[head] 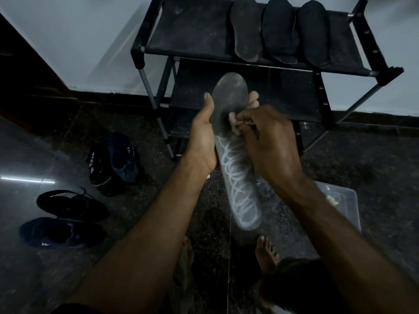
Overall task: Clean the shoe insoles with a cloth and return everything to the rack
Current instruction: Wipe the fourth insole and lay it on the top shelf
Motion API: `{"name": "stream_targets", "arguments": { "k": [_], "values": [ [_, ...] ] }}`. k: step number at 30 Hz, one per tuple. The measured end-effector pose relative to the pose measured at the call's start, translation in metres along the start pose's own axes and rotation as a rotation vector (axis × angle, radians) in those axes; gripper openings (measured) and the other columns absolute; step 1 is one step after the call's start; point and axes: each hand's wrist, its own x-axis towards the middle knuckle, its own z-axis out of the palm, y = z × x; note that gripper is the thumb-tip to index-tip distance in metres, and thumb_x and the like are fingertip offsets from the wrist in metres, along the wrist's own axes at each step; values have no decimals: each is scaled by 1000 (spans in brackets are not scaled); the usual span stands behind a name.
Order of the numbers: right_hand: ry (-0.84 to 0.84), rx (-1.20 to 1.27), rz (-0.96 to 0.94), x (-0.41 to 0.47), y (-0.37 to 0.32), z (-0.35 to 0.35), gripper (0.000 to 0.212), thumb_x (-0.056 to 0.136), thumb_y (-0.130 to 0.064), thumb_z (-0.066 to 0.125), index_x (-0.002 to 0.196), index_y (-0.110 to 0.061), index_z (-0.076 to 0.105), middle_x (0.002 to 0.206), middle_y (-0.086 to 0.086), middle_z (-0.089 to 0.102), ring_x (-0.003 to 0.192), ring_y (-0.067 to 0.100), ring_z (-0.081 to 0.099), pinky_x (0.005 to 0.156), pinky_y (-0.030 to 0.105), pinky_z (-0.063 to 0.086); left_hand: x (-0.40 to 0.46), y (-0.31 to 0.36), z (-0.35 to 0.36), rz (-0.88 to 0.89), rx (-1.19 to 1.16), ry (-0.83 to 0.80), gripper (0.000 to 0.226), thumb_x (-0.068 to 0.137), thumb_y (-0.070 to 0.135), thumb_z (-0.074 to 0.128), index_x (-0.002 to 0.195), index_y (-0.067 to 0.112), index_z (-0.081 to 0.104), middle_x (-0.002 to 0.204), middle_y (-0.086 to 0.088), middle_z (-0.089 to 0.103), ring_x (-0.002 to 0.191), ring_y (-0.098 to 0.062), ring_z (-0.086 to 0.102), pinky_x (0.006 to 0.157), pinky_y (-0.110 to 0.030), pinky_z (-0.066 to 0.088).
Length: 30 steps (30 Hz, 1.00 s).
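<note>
Standing against the pale wall beyond the fingers, the rack (260, 53) is a black frame of metal tubes with dusty fabric shelves. Three dark insoles (281, 30) lie side by side on its top shelf, flat, long and rounded at the ends, the left one smoother and greyer than the two with a fuzzy nap. The floor (56, 143) is dark polished stone with a speckle and a glint of light. Four dark shoes (113, 162) of knit fabric sit on it, well to the left of the fingers. A clear plastic box (340, 200) with something pale inside sits on the floor under the right forearm.

Both forearms reach forward from the bottom edge. The left hand (204, 137) is turned palm up and inward, thumb pointing up along the left edge of a grey insole (235, 168), its fingers (252, 97) wrapped behind and showing at the right edge, so they are clamped on it. That insole is held in the air in front of the rack, toe end up, tilted toward the person; its surface is smooth and dull, with white looping scribbles over the lower half. The right hand (269, 141) arches over the insole's middle, back of the hand up, fingers curled tight together and pinching a small pale thing (235, 123), too small to tell what, against the insole. Two bare feet (267, 252) show below.
</note>
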Motion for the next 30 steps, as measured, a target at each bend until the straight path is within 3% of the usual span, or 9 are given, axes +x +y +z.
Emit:
{"name": "stream_targets", "arguments": {
  "k": [3, 6, 10, 12, 14, 17, 22, 25, 30],
  "values": [
    [24, -61, -8, 0, 2, 0, 27, 96, -24, 55, 94, -1, 69, 93, 15, 65, 81, 25, 61, 67, 36, 52, -3, -1, 3, -7, 0, 25, 79, 98, 63, 24, 138, -1, 47, 146, -15, 47, 134, -26, 47, 114, -40, 35],
    [72, -149, 8, 14, 16, 2, 21, 94, -20, 55, 93, -2, 68, 97, 17, 62, 85, 30, 57, 71, 35, 48, -4, -3, 9, 61, 81, 167, 69, 100, 56, 27, 107, 3, 71, 109, -15, 71, 99, -26, 69, 90, -38, 55],
    [50, -160, 79, 26, 17, 1, 10, 91, -9, 60, 92, -8, 70, 96, 11, 65, 85, 26, 58, 70, 27, 41, -7, 0, 10, 113, 147, 257, 62, 102, 53, 28, 103, 5, 68, 94, -14, 74, 85, -25, 72, 80, -36, 59],
    [4, -115, 78, 18, 6, -1, 9, 92, -9, 61, 90, -7, 70, 92, 9, 66, 82, 18, 58, 67, 23, 44, -9, 1, 9, 78, 92, 229, 68, 101, 56, 27, 106, 2, 69, 105, -14, 73, 95, -24, 71, 90, -37, 56],
    [-72, -72, 83, 2, -5, -4, 13, 94, -14, 61, 88, -7, 69, 89, 5, 65, 79, 12, 57, 65, 23, 46, -10, 1, 5, 49, 14, 163, 75, 100, 59, 25, 124, -2, 61, 129, -15, 62, 118, -23, 60, 110, -39, 41],
    [-100, -90, 90, -10, -10, -8, 11, 96, -17, 60, 93, -9, 68, 94, 5, 65, 81, 14, 59, 70, 33, 52, -12, 1, 4, 19, -12, 120, 80, 99, 62, 24, 136, -3, 50, 144, -14, 50, 134, -24, 46, 114, -40, 35],
    [14, -149, 147, 14, -9, -8, 12, 94, -10, 58, 101, -5, 67, 104, 12, 60, 83, 24, 59, 71, 35, 51, -18, -1, 14, 20, 77, 193, 70, 98, 60, 29, 103, 5, 72, 105, -16, 71, 97, -29, 69, 90, -43, 55],
    [10, -146, 191, 20, -6, -2, 12, 93, -8, 57, 98, -6, 68, 103, 11, 60, 84, 22, 59, 72, 36, 51, -15, 0, 9, 45, 91, 226, 69, 98, 61, 30, 115, 5, 66, 111, -18, 70, 105, -32, 66, 97, -47, 51],
    [-146, -78, 150, -7, -18, 3, 26, 98, -26, 55, 79, -11, 66, 82, 6, 63, 70, 17, 58, 61, 40, 50, -13, 4, -1, 20, -14, 108, 81, 99, 62, 18, 136, -2, 50, 137, -14, 56, 128, -26, 53, 110, -41, 40]
  ]
}}
